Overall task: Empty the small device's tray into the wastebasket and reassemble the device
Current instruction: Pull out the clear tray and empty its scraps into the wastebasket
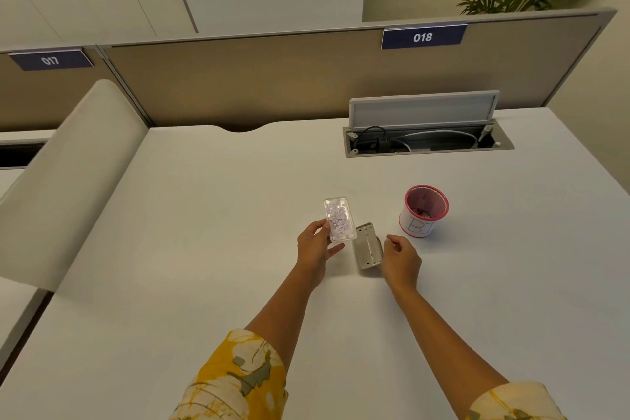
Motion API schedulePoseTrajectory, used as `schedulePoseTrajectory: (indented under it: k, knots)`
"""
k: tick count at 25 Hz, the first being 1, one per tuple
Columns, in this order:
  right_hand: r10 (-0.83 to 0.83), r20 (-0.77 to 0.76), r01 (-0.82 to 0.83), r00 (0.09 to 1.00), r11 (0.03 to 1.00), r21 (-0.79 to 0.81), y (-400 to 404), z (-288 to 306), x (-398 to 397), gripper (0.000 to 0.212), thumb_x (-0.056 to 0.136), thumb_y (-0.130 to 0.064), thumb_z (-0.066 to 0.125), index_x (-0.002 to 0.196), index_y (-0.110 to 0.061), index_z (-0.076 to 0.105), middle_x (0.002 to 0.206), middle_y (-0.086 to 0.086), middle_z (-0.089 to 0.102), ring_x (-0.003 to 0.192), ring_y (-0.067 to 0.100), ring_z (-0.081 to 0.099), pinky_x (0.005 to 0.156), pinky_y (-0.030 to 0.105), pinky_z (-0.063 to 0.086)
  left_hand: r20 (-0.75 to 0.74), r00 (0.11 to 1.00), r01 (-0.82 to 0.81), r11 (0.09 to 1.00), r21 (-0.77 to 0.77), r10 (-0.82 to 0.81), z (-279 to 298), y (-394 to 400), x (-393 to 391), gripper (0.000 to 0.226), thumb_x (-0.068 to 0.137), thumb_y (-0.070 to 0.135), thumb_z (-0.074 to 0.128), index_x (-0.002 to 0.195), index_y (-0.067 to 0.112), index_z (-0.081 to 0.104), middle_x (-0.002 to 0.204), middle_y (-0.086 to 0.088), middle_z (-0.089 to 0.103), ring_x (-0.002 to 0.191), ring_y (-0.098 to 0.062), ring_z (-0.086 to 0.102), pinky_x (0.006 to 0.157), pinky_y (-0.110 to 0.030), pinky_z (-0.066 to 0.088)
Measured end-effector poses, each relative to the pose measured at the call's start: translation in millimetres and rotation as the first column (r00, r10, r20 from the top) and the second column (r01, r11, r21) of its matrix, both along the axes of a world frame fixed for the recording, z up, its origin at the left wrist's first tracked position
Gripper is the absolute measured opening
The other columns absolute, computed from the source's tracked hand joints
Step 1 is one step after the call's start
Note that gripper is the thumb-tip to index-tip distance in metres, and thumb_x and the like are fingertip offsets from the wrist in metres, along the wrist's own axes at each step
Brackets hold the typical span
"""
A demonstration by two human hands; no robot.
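My left hand (pixel 315 247) holds a clear plastic tray (pixel 338 219) filled with small pale paper bits, lifted a little above the white desk (pixel 204 249). Just right of it lies the grey body of the small device (pixel 367 245), flat on the desk. My right hand (pixel 402 257) hovers at the device's right edge with fingers loosely curled and nothing in them; whether it touches the device is unclear. A small round wastebasket (pixel 422 211), white with a red rim and red lining, stands to the right and slightly beyond the device.
An open cable hatch (pixel 428 138) with its lid raised sits in the desk at the back right. A beige partition (pixel 272 78) closes the far edge. A rounded white divider (pixel 78 174) borders the desk on the left.
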State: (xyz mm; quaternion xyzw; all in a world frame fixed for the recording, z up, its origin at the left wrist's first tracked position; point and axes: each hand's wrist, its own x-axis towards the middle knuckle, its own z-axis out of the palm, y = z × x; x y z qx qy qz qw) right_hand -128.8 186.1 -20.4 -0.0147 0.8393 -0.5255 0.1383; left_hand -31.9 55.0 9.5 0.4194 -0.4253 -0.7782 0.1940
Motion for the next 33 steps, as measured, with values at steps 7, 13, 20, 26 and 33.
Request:
schedulePoseTrajectory:
  k: [7, 13, 20, 26, 33]
  knots:
    - [0.073, 0.103, -0.045, 0.992, 0.967, -0.252, -15, 28, 8, 0.027, 0.092, -0.04, 0.059, 0.106, -0.02, 0.071, 0.091, -0.012, 0.071, 0.079, 0.007, 0.068, 0.063, 0.012, 0.048, -0.015, 1.0, -0.006, 1.0, -0.008, 0.006, 13, 17, -27, 0.028, 0.102, 0.018, 0.054, 0.126, 0.005, 0.055, 0.123, -0.015, 0.067, 0.114, -0.029, 0.066, 0.094, -0.044, 0.057]
    - [0.004, 0.223, 0.104, 0.975, 0.875, -0.473, -14, 36, -2, 0.029, 0.092, -0.03, 0.063, 0.116, -0.014, 0.07, 0.104, -0.001, 0.074, 0.088, 0.014, 0.074, 0.074, 0.026, 0.06, -0.071, 0.996, 0.046, 0.999, 0.001, -0.046, 24, 36, -45, 0.025, 0.1, 0.018, 0.056, 0.123, 0.008, 0.054, 0.114, -0.011, 0.072, 0.105, -0.023, 0.071, 0.085, -0.036, 0.06]
    - [-0.148, 0.251, 0.262, 0.957, 0.813, -0.519, 6, 53, -36, 0.025, 0.091, -0.022, 0.066, 0.111, -0.008, 0.072, 0.094, 0.0, 0.074, 0.083, 0.013, 0.072, 0.062, 0.021, 0.058, -0.025, 0.988, 0.151, 0.98, -0.128, -0.155, 36, 47, -61, 0.029, 0.094, 0.023, 0.066, 0.12, 0.014, 0.06, 0.116, -0.008, 0.072, 0.11, -0.02, 0.069, 0.085, -0.032, 0.058]
    - [-0.298, 0.161, 0.338, 0.941, 0.848, -0.407, 50, 65, -84, 0.027, 0.089, -0.025, 0.068, 0.11, -0.009, 0.072, 0.093, 0.0, 0.071, 0.089, 0.02, 0.07, 0.062, 0.023, 0.058, 0.099, 0.951, 0.308, 0.897, -0.318, -0.292, 36, 57, -72, 0.029, 0.097, 0.021, 0.06, 0.125, 0.018, 0.063, 0.127, -0.003, 0.068, 0.122, -0.018, 0.062, 0.101, -0.034, 0.05]
    - [-0.213, -0.077, 0.202, 0.974, 0.97, -0.135, 86, 76, -123, 0.028, 0.089, -0.02, 0.068, 0.11, -0.002, 0.072, 0.104, 0.012, 0.073, 0.082, 0.022, 0.068, 0.057, 0.02, 0.057, 0.479, 0.741, 0.665, 0.418, -0.619, -0.47, 36, 72, -89, 0.055, 0.1, 0.018, 0.054, 0.152, 0.021, 0.036, 0.165, -0.001, 0.027, 0.154, -0.021, 0.016, 0.123, -0.041, 0.019]
